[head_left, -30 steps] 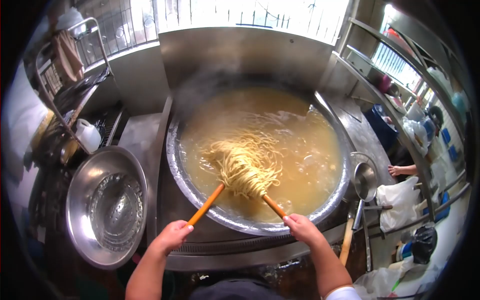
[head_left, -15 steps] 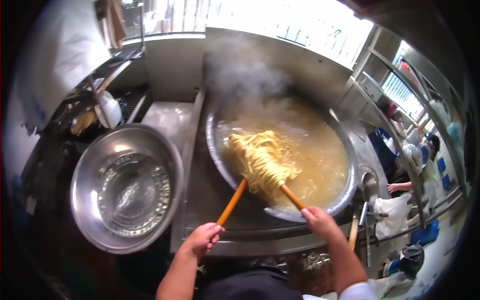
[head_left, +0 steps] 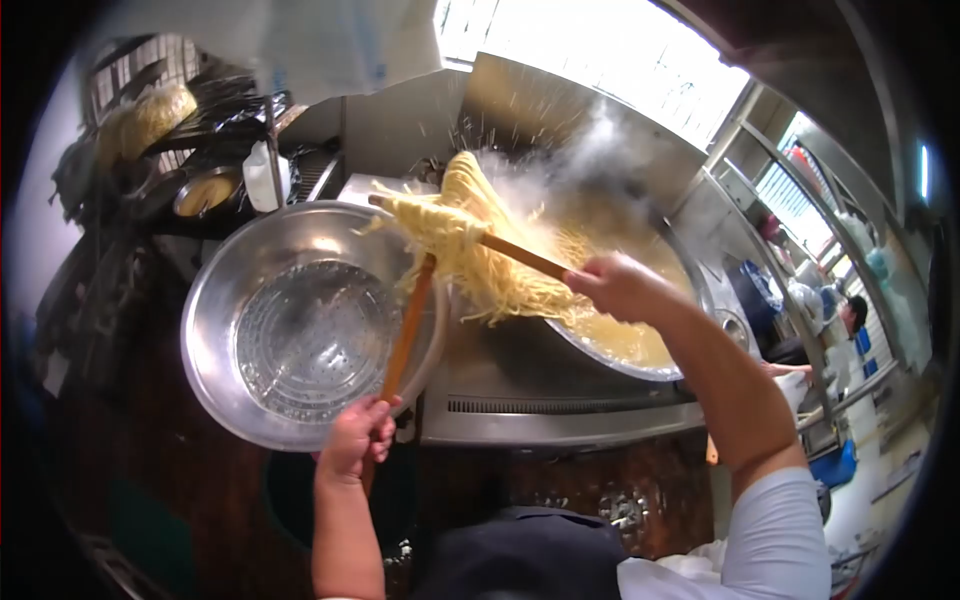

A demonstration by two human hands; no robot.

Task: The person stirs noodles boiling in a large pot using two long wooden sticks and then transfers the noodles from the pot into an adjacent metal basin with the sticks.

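Note:
A bundle of yellow noodles (head_left: 475, 240) hangs in the air across two long wooden sticks, between the wok and the metal basin. My left hand (head_left: 357, 438) is closed round the left wooden stick (head_left: 408, 330), which slants up into the noodles. My right hand (head_left: 625, 287) grips the right wooden stick (head_left: 525, 256), whose tip pokes out at the noodles' left side. Below and left, the large steel basin (head_left: 215, 300) holds clear liquid. Under the noodles' right end lies the big wok (head_left: 625, 365) of cloudy yellowish broth, steaming, its left part hidden by the noodles.
Behind the basin stand a white jug (head_left: 265, 177) and a pan of brownish liquid (head_left: 207, 192). A metal rack (head_left: 790, 270) runs along the right, with another person's hand (head_left: 785, 370) beyond it. The steel stove edge (head_left: 560, 428) lies in front of me.
Both sticks and the noodles have risen out of the broth and swung left toward the basin, with droplets flying. My view has turned left.

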